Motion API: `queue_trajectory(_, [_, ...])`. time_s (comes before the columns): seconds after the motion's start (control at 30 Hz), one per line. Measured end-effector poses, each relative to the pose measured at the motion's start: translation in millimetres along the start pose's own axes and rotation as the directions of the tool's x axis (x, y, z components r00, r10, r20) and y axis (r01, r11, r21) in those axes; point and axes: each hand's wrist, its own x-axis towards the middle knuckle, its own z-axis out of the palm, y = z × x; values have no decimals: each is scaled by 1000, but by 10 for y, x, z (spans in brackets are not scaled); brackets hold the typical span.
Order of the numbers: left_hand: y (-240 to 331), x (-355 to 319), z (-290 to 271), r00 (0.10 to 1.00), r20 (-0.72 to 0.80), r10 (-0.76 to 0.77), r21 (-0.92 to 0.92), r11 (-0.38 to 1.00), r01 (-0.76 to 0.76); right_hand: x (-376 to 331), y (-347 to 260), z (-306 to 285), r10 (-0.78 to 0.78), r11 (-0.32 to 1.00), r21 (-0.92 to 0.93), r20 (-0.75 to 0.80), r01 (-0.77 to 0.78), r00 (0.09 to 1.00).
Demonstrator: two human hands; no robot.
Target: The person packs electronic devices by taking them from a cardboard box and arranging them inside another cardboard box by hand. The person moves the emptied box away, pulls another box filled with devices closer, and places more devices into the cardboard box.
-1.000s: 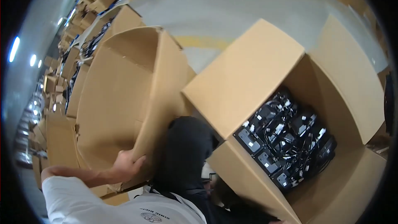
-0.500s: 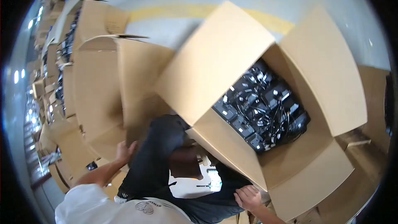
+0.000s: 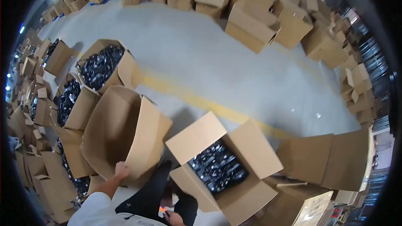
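Note:
My left hand [image 3: 121, 170] is closed over the near rim of a tall cardboard box [image 3: 144, 142], whose visible inside is bare and shadowed. My right hand [image 3: 172, 218] lies low at my lap, near my thigh, its fingers curled; anything within them cannot be made out. In front of my legs stands an open carton [image 3: 251, 148] with its flaps spread outward. Black electronic pieces with cables [image 3: 217, 165] are heaped inside it.
Open boxes of black parts [image 3: 101, 67] stand beyond the tall box and along the left. A large open carton [image 3: 305, 159] stands to the right. Cartons [image 3: 251, 27] line the far side of the grey floor [image 3: 188, 46], which bears a yellow stripe [image 3: 197, 98].
My view has lifted, showing more floor and far cartons. My left hand now grips the tall box's rim. My right hand has left my knee for my lap, its fingers now curled.

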Motion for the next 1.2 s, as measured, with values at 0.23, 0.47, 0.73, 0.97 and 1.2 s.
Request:
queue_trajectory(0.23, [271,-1094,-1188,998,-52,-26,93,995,31,-372,-361,-1235,102,990,-91,-96,-110,990])
queue_trajectory(0.47, [1043,-2094,-2569,996,-6,88,112,990,-87,74,89,-1664,40,973,-222,-127,-68,991])
queue_trajectory(0.73, [972,-1878,-3380,937,-91,337,169,932,-319,507,-1313,-1245,-62,997,45,-77,65,995])
queue_trajectory(0.97, [840,-1164,-4029,860,87,502,214,834,-509,1421,-2118,-1093,167,547,817,108,-183,980])
queue_trajectory(1.2, [724,-505,-4674,546,300,782,180,516,-838,1878,-3367,-1195,73,203,976,60,-74,995])
